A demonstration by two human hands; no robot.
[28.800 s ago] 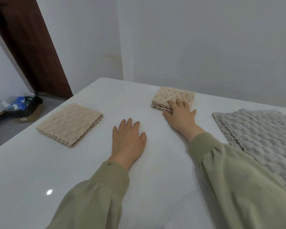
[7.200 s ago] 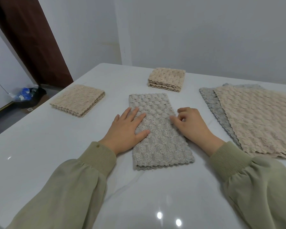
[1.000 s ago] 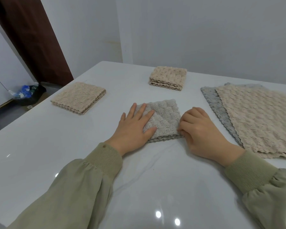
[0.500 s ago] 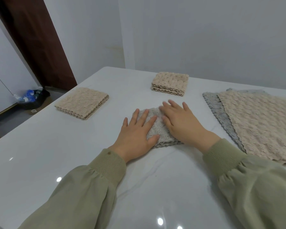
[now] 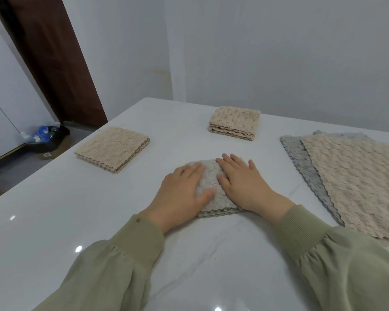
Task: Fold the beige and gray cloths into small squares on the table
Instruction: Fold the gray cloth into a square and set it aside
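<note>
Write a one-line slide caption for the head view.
Left hand and right hand press a folded gray cloth flat on the table; two folded beige cloths lie beyond.

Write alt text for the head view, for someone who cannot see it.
The left hand and right hand press flat on a folded gray cloth on a white table. One folded beige square lies to the left, a second beige square straight ahead; on the right an unfolded beige cloth lies over an unfolded gray cloth.

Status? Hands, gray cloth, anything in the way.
Left hand and right hand press flat on small folded gray textured cloth. Cloth folded square, on white table. Nothing blocking; unfolded beige cloth over flat gray cloth waits at right.
</note>
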